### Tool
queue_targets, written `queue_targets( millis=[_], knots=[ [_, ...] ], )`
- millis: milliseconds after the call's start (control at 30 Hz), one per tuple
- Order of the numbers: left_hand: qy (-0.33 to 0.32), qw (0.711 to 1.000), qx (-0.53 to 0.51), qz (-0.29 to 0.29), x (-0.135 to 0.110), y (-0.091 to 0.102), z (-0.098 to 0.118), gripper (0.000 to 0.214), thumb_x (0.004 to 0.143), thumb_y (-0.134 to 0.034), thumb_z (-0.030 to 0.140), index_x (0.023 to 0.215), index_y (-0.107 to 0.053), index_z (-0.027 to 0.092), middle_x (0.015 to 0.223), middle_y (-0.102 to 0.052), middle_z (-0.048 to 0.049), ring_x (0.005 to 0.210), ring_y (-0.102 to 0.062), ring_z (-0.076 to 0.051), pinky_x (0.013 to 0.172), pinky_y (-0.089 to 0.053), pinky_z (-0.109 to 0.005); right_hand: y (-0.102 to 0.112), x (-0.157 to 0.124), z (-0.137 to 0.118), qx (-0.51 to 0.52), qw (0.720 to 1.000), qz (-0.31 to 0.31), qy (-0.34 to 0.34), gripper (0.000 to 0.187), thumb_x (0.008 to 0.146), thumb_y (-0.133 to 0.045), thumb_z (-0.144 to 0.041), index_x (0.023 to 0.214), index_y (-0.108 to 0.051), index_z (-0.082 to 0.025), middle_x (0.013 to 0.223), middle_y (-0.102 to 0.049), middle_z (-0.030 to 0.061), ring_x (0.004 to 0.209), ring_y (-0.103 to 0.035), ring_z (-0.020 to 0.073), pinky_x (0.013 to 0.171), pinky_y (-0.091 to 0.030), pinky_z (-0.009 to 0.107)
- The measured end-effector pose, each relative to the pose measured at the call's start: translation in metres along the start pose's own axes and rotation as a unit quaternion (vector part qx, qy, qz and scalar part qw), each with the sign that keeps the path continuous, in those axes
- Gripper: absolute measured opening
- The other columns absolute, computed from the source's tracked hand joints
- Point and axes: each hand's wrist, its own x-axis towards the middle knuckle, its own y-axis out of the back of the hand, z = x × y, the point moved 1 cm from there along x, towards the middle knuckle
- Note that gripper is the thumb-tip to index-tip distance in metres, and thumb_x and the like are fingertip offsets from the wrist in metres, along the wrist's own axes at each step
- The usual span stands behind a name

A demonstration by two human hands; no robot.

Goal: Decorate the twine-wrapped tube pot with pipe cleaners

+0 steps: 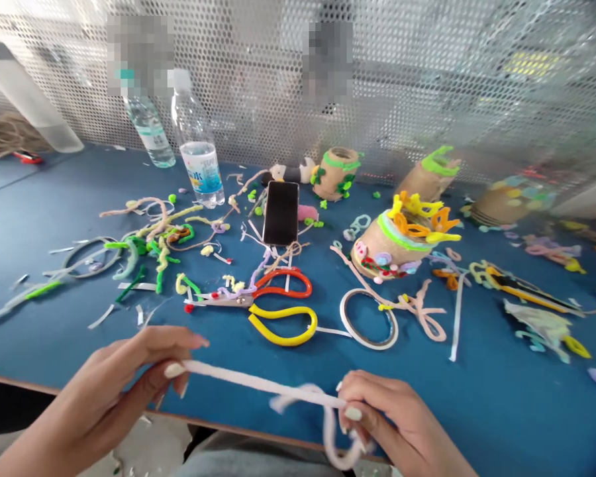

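A pale pink pipe cleaner [258, 383] is stretched between my two hands above the table's front edge. My left hand [134, 374] pinches one end of it between thumb and fingers. Farther along, my right hand [377, 414] grips it, and the loose part curls down below and behind that hand. Just beyond my hands lie scissors [283, 324] with one red and one yellow handle, their blades pointing left. To their right is a roll of white tape [369, 318], with a bent pink pipe cleaner [422, 308] against it.
Twine-wrapped jars [395, 242] with pipe cleaner decorations stand to the right and behind. A phone [281, 213] lies mid-table. Two bottles [201, 162] stand at the back left, before a perforated metal screen [258, 79]. Pipe cleaner scraps [161, 242] and tape pieces cover the left side.
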Motion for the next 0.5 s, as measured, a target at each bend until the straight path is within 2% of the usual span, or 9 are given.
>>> queue_targets(
  millis=[67, 167, 300, 400, 500],
  knots=[
    [0.013, 1.0, -0.021, -0.012, 0.005, -0.002, -0.002, 0.016, 0.092, -0.043, 0.028, 0.095, -0.058, 0.031, 0.067, -0.061, 0.0077, 0.05, -0.051, -0.005, 0.052, -0.04, -0.012, 0.008, -0.01, 0.006, -0.016, 0.999, -0.013, -0.024, 0.038, 0.098, -0.038, -0.039, 0.069, -0.053, -0.019, 0.066, -0.056, -0.0007, 0.063, -0.054, 0.0108, 0.06, -0.042, 0.019],
    [0.044, 0.999, -0.013, -0.02, 0.008, 0.001, -0.013, 0.014, 0.092, -0.043, 0.028, 0.096, -0.057, 0.029, 0.065, -0.06, 0.0074, 0.052, -0.051, -0.006, 0.054, -0.04, -0.013, 0.014, -0.021, 0.013, -0.029, 0.997, -0.026, -0.063, 0.037, 0.096, -0.041, -0.042, 0.072, -0.058, -0.02, 0.069, -0.06, 0.0003, 0.063, -0.056, 0.0115, 0.062, -0.044, 0.02],
    [0.073, 0.996, 0.036, -0.046, 0.011, 0.013, -0.032, 0.013, 0.09, -0.047, 0.033, 0.092, -0.058, 0.025, 0.059, -0.057, 0.0075, 0.051, -0.049, -0.007, 0.055, -0.038, -0.014, 0.017, -0.032, 0.027, -0.053, 0.988, 0.039, -0.143, 0.031, 0.092, -0.047, -0.043, 0.081, -0.067, -0.022, 0.083, -0.068, 0.0036, 0.077, -0.063, 0.017, 0.07, -0.049, 0.023],
    [0.082, 0.991, 0.077, -0.077, 0.012, 0.018, -0.046, 0.016, 0.091, -0.044, 0.034, 0.09, -0.057, 0.025, 0.062, -0.059, 0.0077, 0.055, -0.053, -0.009, 0.059, -0.039, -0.014, 0.018, -0.033, 0.031, -0.057, 0.985, 0.052, -0.156, 0.029, 0.091, -0.048, -0.044, 0.085, -0.069, -0.025, 0.087, -0.071, 0.0029, 0.081, -0.065, 0.0182, 0.072, -0.051, 0.024],
    [0.037, 0.982, 0.153, -0.108, 0.014, 0.018, -0.059, 0.022, 0.093, -0.04, 0.036, 0.091, -0.059, 0.026, 0.075, -0.065, 0.0055, 0.068, -0.06, -0.011, 0.067, -0.042, -0.016, 0.016, -0.027, 0.028, -0.071, 0.986, 0.045, -0.143, 0.03, 0.093, -0.045, -0.04, 0.081, -0.067, -0.024, 0.078, -0.069, 0.001, 0.072, -0.064, 0.0151, 0.067, -0.051, 0.022]
  ],
)
